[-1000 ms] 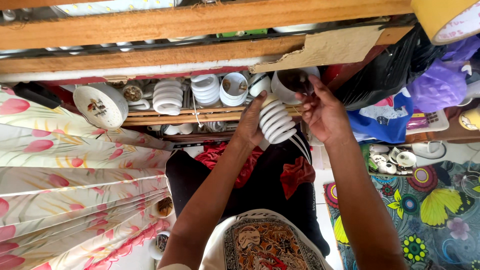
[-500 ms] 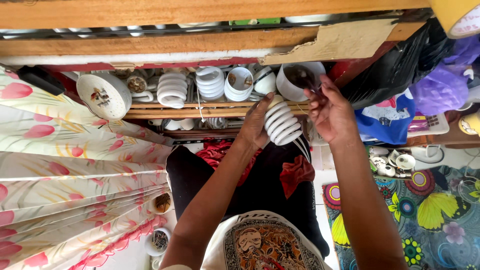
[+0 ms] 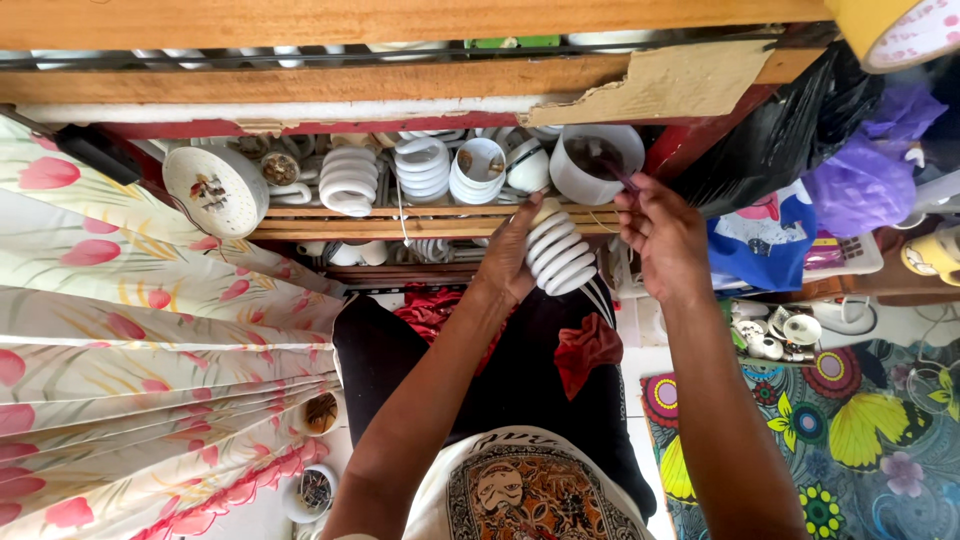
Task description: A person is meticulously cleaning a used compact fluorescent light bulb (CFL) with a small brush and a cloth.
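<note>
My left hand (image 3: 510,252) grips a white spiral lamp tube (image 3: 560,255) in front of a wooden shelf (image 3: 300,222). My right hand (image 3: 662,235) is raised beside it, its fingers pinching a thin dark tool (image 3: 612,165) whose tip reaches into a white lamp base housing (image 3: 598,162) on the shelf. Thin wires hang from the spiral tube toward my lap.
The shelf holds several more spiral lamp tubes (image 3: 349,180) and a round white lamp cover (image 3: 216,190). A floral curtain (image 3: 130,370) fills the left. Black and purple bags (image 3: 810,150) hang at right, small lamp parts (image 3: 775,335) lie below them on a colourful mat (image 3: 850,440).
Both hands have stayed at the shelf. My right hand shifted slightly, keeping the thin tool at the white housing. The spiral tube remains in my left hand.
</note>
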